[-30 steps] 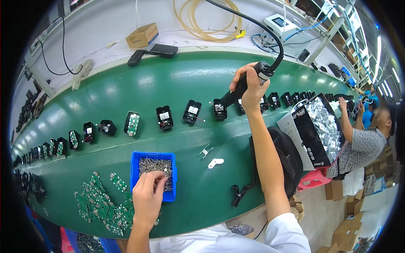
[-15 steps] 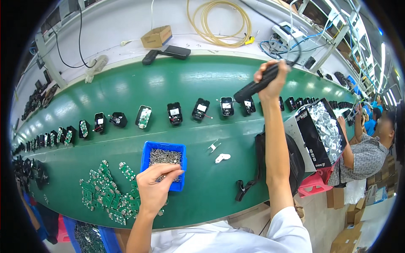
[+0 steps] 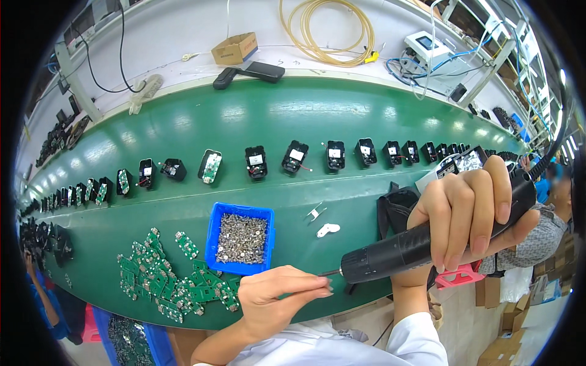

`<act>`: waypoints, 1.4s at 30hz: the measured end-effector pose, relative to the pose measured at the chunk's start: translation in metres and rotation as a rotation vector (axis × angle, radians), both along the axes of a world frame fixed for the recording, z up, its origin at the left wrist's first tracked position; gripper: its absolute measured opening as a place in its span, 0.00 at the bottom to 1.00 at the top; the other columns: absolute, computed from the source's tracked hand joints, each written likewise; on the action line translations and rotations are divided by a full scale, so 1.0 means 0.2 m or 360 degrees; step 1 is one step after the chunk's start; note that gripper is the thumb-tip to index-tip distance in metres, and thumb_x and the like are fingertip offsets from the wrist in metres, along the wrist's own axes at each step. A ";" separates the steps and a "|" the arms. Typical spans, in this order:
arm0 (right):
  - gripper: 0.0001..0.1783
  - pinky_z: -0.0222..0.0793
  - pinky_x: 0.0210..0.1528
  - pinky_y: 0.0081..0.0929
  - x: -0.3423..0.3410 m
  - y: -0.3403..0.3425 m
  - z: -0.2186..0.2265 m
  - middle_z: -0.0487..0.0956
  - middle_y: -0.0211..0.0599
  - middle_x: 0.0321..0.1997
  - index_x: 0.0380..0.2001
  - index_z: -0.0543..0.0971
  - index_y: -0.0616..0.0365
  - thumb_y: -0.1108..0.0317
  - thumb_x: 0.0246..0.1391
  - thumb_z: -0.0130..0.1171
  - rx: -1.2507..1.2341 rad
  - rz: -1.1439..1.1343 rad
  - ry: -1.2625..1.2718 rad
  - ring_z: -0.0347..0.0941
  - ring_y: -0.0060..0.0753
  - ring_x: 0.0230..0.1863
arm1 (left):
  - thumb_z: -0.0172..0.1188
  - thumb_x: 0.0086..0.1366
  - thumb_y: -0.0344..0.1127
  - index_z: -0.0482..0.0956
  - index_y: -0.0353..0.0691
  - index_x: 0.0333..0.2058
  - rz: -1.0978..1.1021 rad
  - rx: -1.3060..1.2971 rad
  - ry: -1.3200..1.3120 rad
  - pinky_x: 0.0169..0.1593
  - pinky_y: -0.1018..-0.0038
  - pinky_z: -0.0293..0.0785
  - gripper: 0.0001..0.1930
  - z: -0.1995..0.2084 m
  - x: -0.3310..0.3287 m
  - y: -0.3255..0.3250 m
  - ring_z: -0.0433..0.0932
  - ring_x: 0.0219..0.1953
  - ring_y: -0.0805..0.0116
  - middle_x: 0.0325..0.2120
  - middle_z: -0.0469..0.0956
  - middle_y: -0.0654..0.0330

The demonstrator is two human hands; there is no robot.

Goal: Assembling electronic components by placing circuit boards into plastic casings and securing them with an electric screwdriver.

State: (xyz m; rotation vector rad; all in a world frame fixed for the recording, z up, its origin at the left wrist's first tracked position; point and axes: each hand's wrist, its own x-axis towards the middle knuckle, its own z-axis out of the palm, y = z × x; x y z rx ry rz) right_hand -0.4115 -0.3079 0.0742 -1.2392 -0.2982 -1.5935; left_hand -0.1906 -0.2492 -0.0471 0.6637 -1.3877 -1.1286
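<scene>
Holding a thick, round, black electric screwdriver [image 3: 390,255] in the right hand [image 3: 467,213], with fingers wrapped around the handle. Pointing the thin metal bit [image 3: 331,272] to the left, right at the left hand [image 3: 268,299]. Pinching narrow with that left hand, thumb and finger nearly together at the end of the bit. Cannot tell about a screw in the pinch; too small to see.

Just past the left hand, a square blue plastic tray [image 3: 244,207] with lots of little silvery metal screws [image 3: 241,238] inside. Left of the tray, a messy pile of flat green circuit boards [image 3: 159,283]. Farther back on the shiny green table [image 3: 293,110], a long row of open black plastic boxes [image 3: 335,157], some with white patches inside, well apart from both hands.

Probably at the step of putting a screw on the bit. For the next move, seems best to keep both hands steady, line up straight with the bit, and let go gently, so as not to drop anything.
</scene>
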 end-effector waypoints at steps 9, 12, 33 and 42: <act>0.17 0.69 0.07 0.26 -0.01 0.04 -0.01 0.76 0.38 0.19 0.36 0.68 0.58 0.55 0.66 0.57 0.0032 0.0019 -0.0056 0.67 0.31 0.08 | 0.74 0.48 0.15 0.89 0.32 0.34 0.0084 0.0029 0.0015 0.30 0.82 0.74 0.13 -0.04 0.00 0.02 0.81 0.26 0.71 0.30 0.88 0.53; 0.17 0.69 0.07 0.27 0.00 0.03 -0.01 0.76 0.39 0.18 0.36 0.68 0.57 0.55 0.67 0.58 0.0088 0.0047 -0.0050 0.67 0.32 0.07 | 0.74 0.52 0.16 0.89 0.34 0.39 -0.0078 0.0169 0.0104 0.32 0.83 0.76 0.14 -0.06 0.00 0.04 0.82 0.30 0.73 0.34 0.88 0.55; 0.22 0.71 0.17 0.27 -0.44 -0.28 -0.07 0.79 0.40 0.25 0.41 0.72 0.56 0.45 0.69 0.52 -0.0165 -0.0574 0.0342 0.72 0.32 0.16 | 0.76 0.50 0.30 0.85 0.38 0.44 0.0687 -0.0514 -0.1216 0.47 0.67 0.77 0.21 -0.10 0.11 -0.27 0.79 0.41 0.62 0.45 0.83 0.61; 0.12 0.66 0.13 0.20 -0.58 -0.82 -0.40 0.78 0.35 0.18 0.31 0.79 0.61 0.63 0.64 0.61 0.0549 -0.1821 0.0069 0.69 0.24 0.11 | 0.72 0.50 0.25 0.80 0.38 0.30 0.0718 -0.0611 -0.1861 0.45 0.67 0.73 0.10 -0.13 0.08 -0.26 0.75 0.42 0.61 0.39 0.79 0.62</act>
